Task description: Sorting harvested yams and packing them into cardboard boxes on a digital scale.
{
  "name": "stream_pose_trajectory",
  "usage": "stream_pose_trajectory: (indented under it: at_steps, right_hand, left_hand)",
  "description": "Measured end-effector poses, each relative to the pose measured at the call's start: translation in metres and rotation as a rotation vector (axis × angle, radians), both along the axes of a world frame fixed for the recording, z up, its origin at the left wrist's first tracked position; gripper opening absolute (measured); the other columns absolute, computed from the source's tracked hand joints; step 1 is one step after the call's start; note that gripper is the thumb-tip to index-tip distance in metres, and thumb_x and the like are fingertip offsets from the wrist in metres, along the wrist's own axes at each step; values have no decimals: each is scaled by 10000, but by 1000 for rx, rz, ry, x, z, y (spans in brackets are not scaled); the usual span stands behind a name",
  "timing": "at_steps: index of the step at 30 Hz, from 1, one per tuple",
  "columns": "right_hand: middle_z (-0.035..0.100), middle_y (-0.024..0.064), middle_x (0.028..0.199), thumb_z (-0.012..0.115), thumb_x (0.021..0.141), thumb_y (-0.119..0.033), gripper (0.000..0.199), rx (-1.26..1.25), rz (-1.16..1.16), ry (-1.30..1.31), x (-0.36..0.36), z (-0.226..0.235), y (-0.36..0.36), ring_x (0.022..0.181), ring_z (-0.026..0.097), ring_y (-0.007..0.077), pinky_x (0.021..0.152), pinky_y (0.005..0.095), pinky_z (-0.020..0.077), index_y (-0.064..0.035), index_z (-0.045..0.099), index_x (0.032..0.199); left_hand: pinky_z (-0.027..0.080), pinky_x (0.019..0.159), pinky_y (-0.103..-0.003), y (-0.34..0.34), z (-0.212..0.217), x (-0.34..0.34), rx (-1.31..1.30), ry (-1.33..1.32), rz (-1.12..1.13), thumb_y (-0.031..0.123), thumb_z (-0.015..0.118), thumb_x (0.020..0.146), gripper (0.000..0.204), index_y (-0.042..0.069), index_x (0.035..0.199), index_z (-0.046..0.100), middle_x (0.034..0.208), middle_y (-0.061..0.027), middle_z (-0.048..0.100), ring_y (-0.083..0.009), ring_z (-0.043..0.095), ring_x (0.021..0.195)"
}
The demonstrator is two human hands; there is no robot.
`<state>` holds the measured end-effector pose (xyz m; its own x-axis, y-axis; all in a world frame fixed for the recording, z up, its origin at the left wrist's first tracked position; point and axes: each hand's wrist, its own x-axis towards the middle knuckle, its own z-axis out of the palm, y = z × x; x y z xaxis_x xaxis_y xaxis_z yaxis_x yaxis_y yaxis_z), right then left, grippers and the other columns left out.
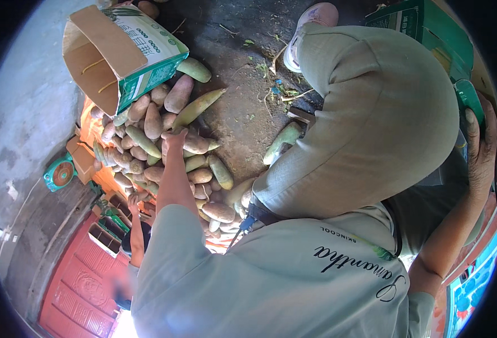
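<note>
My left arm reaches into a heap of oblong gourds (153, 121), brown and green, on the floor. There my left hand (175, 137) closes around the lower end of a long, yellow-green gourd (200, 106) with a pointed tip. Other gourds lie tight around the hand, and its fingers are partly hidden. By the right rim, my right hand (481, 138) is closed on a dark green, rounded thing (468, 100) beside a green carton (448, 42). What kind of thing it is does not show clearly.
An open green-and-white carton (126, 84) lies tipped on its side at the heap's far left. Beside my bent knee is a green gourd (284, 141). Another person's arm (137, 231) reaches to the heap's near left side. A teal round-faced scale (60, 172) stands beyond.
</note>
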<state>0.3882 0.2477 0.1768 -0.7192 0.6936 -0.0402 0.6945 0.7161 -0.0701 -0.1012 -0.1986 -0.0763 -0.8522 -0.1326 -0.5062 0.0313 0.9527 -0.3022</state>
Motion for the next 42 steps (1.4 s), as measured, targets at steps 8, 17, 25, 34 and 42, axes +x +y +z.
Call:
stream_pose_trajectory:
  at_steps: [8, 17, 25, 34, 42]
  right_hand:
    - [587, 141, 1031, 524, 908, -289, 337, -100, -134, 119, -14, -3, -11, 970, 557, 244, 867, 323, 419, -40, 556, 1132]
    - [613, 165, 941, 647, 808, -205, 287, -68, -116, 228, -10, 15, -19, 829, 608, 311, 717, 348, 469, -22, 587, 1021]
    - [578, 145, 799, 647, 764, -157, 191, -25, 49, 346, -19, 26, -27, 765, 575, 345, 664, 417, 452, -28, 557, 873]
    - [587, 165, 830, 608, 800, -144, 167, -76, -158, 513, 33, 54, -19, 768, 571, 347, 677, 399, 451, -7, 575, 889]
    - [627, 149, 789, 565, 836, -211, 170, 281, -359, 668, 76, 64, -5, 747, 600, 347, 644, 411, 472, -45, 598, 857]
  left_hand:
    - [442, 915, -364, -37, -50, 9, 362, -104, -188, 402, 791, 573, 837, -3, 1215, 439, 1174, -187, 555, -278, 554, 1075]
    - [452, 882, -398, 69, -11, 97, 331, -277, -528, 279, 790, 576, 688, 131, 1180, 497, 1113, -171, 527, -323, 543, 1032]
    - [451, 832, -360, 82, 38, 84, 779, -87, -540, 187, 784, 615, 568, 39, 1094, 518, 1039, -147, 583, -271, 564, 963]
    - [407, 902, -314, 210, 233, 96, 1504, 25, -387, 56, 700, 736, 538, 11, 1208, 445, 1145, -112, 499, -201, 490, 1039]
    - [401, 913, -302, 329, 349, 191, 1783, -167, -661, 34, 704, 725, 532, 29, 1197, 460, 1122, -82, 499, -182, 488, 1038]
